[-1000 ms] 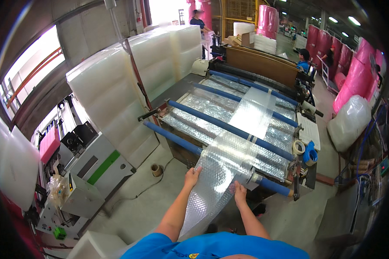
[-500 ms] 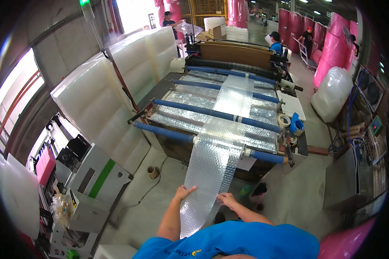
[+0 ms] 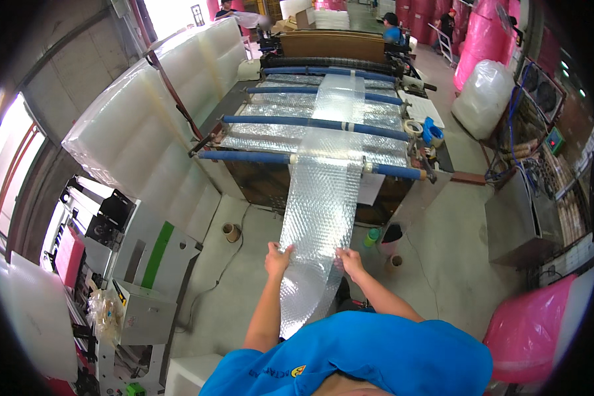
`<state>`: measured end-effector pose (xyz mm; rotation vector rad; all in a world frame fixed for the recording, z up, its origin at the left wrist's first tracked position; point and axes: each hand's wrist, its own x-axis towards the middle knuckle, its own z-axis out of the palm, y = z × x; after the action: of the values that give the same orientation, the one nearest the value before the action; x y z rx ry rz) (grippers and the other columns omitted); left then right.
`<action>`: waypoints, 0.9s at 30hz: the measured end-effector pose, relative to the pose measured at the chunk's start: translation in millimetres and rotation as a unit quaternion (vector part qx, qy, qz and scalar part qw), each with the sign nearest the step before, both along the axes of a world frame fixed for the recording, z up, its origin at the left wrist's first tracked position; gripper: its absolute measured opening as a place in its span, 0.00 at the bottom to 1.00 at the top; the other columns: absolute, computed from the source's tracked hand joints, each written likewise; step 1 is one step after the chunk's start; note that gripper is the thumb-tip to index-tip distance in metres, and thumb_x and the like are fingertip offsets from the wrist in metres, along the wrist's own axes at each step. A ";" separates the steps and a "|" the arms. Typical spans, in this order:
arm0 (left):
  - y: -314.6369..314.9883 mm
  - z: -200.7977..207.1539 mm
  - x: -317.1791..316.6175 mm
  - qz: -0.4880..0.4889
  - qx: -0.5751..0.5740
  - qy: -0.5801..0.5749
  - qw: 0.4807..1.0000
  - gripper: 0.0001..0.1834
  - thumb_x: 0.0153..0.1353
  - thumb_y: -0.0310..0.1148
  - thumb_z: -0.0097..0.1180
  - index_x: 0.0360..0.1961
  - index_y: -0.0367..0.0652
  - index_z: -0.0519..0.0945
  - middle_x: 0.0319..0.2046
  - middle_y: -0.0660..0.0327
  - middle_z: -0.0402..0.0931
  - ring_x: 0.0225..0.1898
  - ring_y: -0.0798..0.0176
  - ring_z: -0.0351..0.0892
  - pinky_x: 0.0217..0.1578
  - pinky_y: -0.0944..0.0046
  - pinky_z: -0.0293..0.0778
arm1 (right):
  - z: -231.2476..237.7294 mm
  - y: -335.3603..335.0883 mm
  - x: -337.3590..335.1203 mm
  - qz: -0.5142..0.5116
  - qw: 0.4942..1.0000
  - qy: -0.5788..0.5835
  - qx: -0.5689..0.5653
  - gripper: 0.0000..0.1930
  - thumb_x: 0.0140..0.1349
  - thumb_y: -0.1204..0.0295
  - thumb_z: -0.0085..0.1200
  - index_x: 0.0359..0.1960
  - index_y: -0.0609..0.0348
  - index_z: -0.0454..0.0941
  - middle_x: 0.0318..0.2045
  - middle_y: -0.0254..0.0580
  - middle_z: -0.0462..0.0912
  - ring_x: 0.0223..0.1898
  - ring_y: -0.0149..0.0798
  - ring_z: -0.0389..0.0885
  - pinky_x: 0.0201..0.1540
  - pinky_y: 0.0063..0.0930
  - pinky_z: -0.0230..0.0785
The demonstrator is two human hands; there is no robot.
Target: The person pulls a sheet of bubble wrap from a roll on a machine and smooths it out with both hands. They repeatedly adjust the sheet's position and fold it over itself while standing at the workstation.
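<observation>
A long strip of clear bubble wrap (image 3: 325,198) runs off a machine over blue rollers (image 3: 310,123) and hangs down toward me. My left hand (image 3: 278,258) grips the strip's left edge. On the right edge my right hand (image 3: 351,262) holds the same strip. Both hands are at the same height, a little in front of my blue shirt. Below my hands the strip's end (image 3: 301,303) hangs loose toward the floor.
The machine frame (image 3: 257,181) stands straight ahead. Stacked white foam blocks (image 3: 145,138) line the left. A grey and green cabinet (image 3: 145,264) sits at lower left. Pink rolls (image 3: 485,46) and a clear bag (image 3: 485,99) stand at right. People work far behind.
Both hands have pulled the bubble wrap strip back from the machine toward me. More strip now hangs off the front roller, and the machine appears farther away.
</observation>
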<state>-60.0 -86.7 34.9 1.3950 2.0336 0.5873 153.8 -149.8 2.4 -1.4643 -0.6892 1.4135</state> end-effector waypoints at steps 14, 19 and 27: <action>-2.2 33.1 -19.3 0.063 0.180 -0.097 0.977 0.17 0.51 0.44 0.46 0.25 0.39 0.72 0.22 0.53 0.73 0.27 0.53 0.71 0.29 0.59 0.64 | 52.9 -8.9 -10.1 -0.002 0.995 0.041 0.088 0.14 0.54 0.60 0.45 0.23 0.60 0.67 0.18 0.35 0.72 0.17 0.25 0.69 0.20 0.17 0.61; 1.3 53.0 -21.6 0.085 0.187 -0.168 0.964 0.17 0.50 0.45 0.47 0.24 0.39 0.72 0.21 0.54 0.73 0.26 0.53 0.71 0.28 0.59 0.64 | 85.5 -10.6 -21.9 -0.045 0.988 0.007 0.148 0.15 0.54 0.60 0.45 0.24 0.60 0.68 0.18 0.35 0.72 0.17 0.25 0.69 0.20 0.17 0.62; 16.4 -0.5 -11.6 0.086 0.090 -0.031 0.992 0.17 0.47 0.45 0.49 0.23 0.40 0.74 0.22 0.54 0.73 0.27 0.56 0.71 0.29 0.61 0.65 | -1.5 -4.7 -0.6 0.029 0.999 -0.041 0.021 0.13 0.54 0.61 0.45 0.26 0.61 0.68 0.19 0.37 0.73 0.18 0.26 0.70 0.20 0.19 0.63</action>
<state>-71.6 -70.3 34.4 1.2906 2.1080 0.8966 153.2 -154.6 0.9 -1.4859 -0.8130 1.3808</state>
